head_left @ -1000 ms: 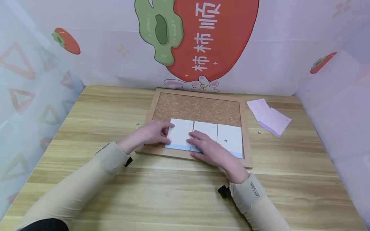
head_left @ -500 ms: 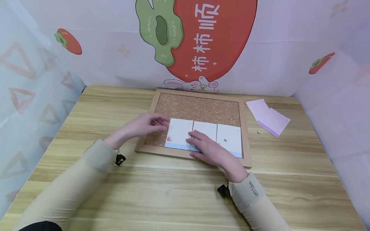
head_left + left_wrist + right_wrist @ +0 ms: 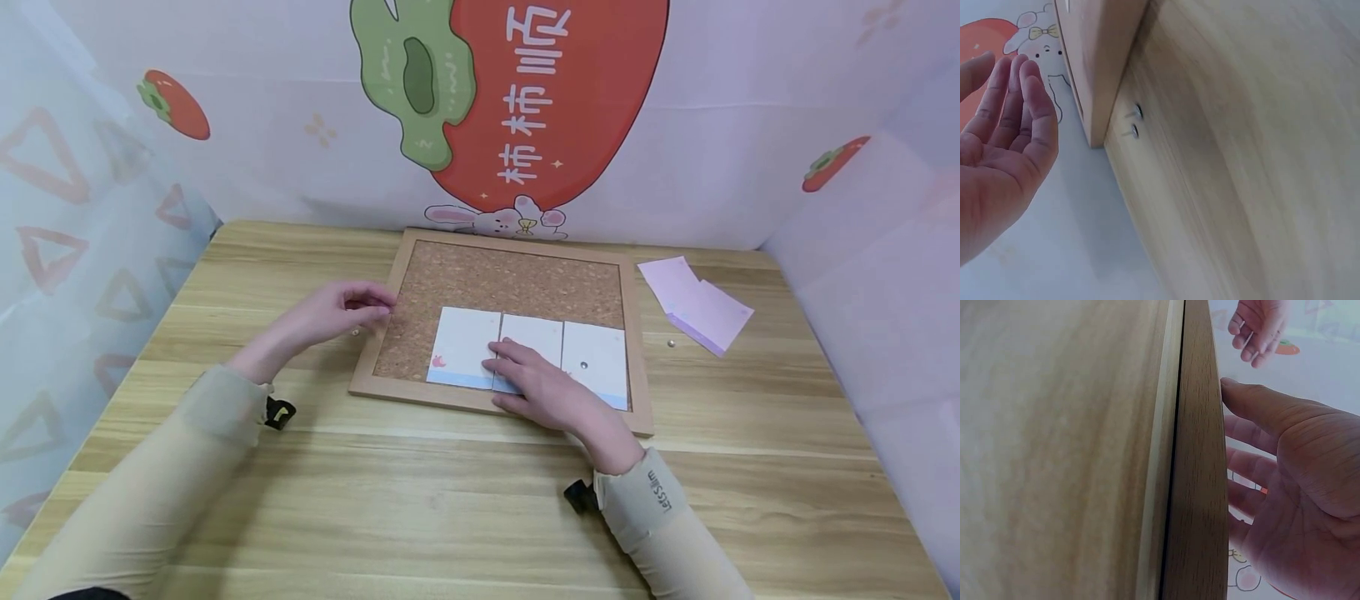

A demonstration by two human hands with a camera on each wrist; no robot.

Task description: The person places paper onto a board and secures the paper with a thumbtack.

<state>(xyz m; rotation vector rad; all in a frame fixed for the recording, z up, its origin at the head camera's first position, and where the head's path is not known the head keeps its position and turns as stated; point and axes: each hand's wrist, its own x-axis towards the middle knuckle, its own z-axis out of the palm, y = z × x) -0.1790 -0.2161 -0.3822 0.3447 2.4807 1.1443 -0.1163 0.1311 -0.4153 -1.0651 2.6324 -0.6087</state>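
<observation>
A wood-framed cork board (image 3: 517,279) lies on the table. Three white cards with blue lower strips sit side by side along its lower part: a left card (image 3: 465,342), a middle card (image 3: 536,333) and a right card (image 3: 603,346). A silver thumbtack (image 3: 583,365) shows on the right card. My right hand (image 3: 547,385) rests with spread fingers on the middle card, fingertips reaching the left card. My left hand (image 3: 322,315) hovers by the board's left frame, fingers loosely bent and holding nothing. Below it in the left wrist view, two thumbtacks (image 3: 1139,112) lie on the table.
Pink paper sheets (image 3: 697,304) lie on the table right of the board. Close to them is another thumbtack (image 3: 671,343). A printed backdrop (image 3: 300,167) rises behind the table's far edge.
My left hand has let go of the left card's edge and moved left, off the card to the board's left frame. The right hand has stayed in place.
</observation>
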